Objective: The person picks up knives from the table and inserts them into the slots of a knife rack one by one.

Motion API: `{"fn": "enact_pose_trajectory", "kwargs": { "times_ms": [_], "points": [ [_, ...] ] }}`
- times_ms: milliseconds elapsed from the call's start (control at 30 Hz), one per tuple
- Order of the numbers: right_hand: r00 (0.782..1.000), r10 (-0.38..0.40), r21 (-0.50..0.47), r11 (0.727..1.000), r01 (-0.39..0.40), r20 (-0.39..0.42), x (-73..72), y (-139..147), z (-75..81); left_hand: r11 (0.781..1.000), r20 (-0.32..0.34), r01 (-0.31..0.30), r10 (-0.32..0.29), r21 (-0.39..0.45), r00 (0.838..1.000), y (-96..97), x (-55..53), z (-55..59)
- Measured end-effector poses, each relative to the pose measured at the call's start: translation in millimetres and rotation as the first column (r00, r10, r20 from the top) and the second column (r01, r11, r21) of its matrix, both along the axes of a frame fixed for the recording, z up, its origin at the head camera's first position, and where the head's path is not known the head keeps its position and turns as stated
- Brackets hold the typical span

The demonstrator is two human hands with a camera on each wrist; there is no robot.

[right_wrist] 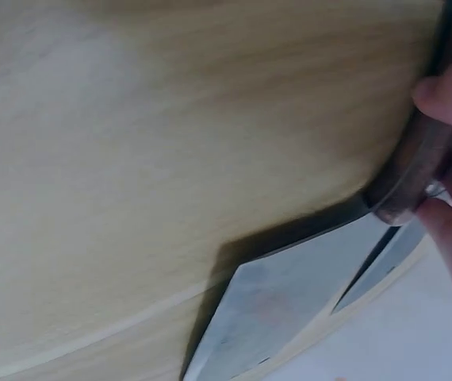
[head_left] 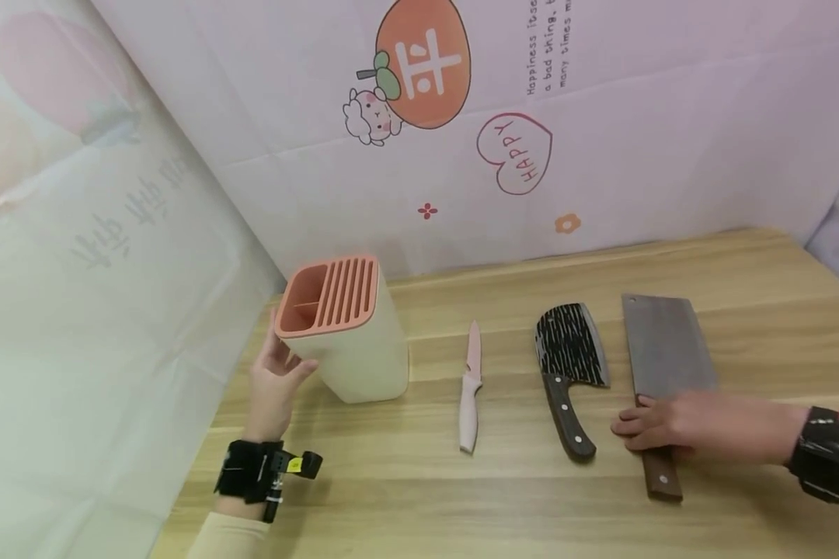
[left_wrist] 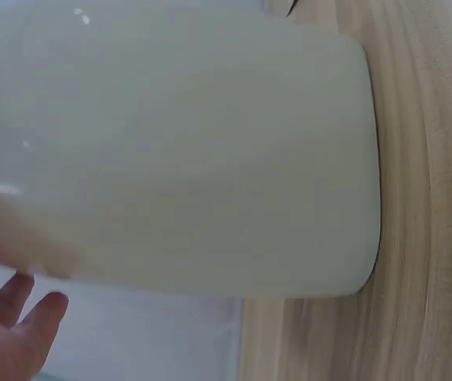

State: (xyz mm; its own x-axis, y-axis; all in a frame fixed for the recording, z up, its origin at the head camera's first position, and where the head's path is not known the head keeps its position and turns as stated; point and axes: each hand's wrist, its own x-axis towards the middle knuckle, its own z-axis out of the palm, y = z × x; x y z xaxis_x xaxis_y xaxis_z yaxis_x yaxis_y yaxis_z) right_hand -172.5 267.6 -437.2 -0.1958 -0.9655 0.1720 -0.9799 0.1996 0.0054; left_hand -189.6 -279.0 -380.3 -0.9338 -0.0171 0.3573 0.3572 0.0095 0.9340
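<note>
At the left stands a cream knife block [head_left: 363,365] with a coral slotted top. My left hand [head_left: 280,373] is at its near left corner, fingers along the side and thumb out across the front. In the left wrist view, the fingertips [left_wrist: 45,313] of that hand are right at the block's edge, loosely spread. At the right, my right hand [head_left: 660,423] grips the brown handle of a broad cleaver [head_left: 667,341], whose blade points away from me. Thumb and fingers pinch the handle [right_wrist: 416,163] in the right wrist view.
Between the hands lie a small pink knife [head_left: 469,396] and a curved chopping knife [head_left: 569,349] with a black patterned blade and dark riveted handle. A printed cloth [head_left: 308,178] hangs behind the wooden table [head_left: 419,505], and another pale cloth [head_left: 112,349] borders its left side.
</note>
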Motion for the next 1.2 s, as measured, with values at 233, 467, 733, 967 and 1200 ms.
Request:
{"fn": "enact_pose_trajectory", "kwargs": {
  "times_ms": [233,467,733,967,1200],
  "points": [
    [0.994,0.047,-0.011,0.999,-0.049,-0.101,5.4,-4.6,-4.6,0.994,-0.042,-0.112,0.112,-0.011,0.993,8.3,-4.1,-6.4],
    [0.988,0.066,-0.028,0.997,-0.07,-0.137,3.6,-6.2,-2.6,0.986,-0.034,-0.166,0.165,-0.01,0.986,3.9,-4.1,-5.4],
    [0.978,0.1,-0.076,0.99,-0.116,-0.183,-0.1,-3.0,4.1,0.986,-0.046,-0.166,0.165,-0.029,0.985,4.1,-5.5,-6.4],
    [0.963,0.054,-0.144,0.985,-0.094,-0.263,-2.0,6.3,18.5,0.986,-0.048,-0.165,0.165,0.004,0.985,10.3,-6.8,-9.5],
    [0.961,0.031,-0.249,0.963,-0.102,-0.273,-11.9,1.8,48.4,0.989,-0.062,-0.149,0.15,0.02,0.987,9.6,-7.9,-7.3]
  ]
}}
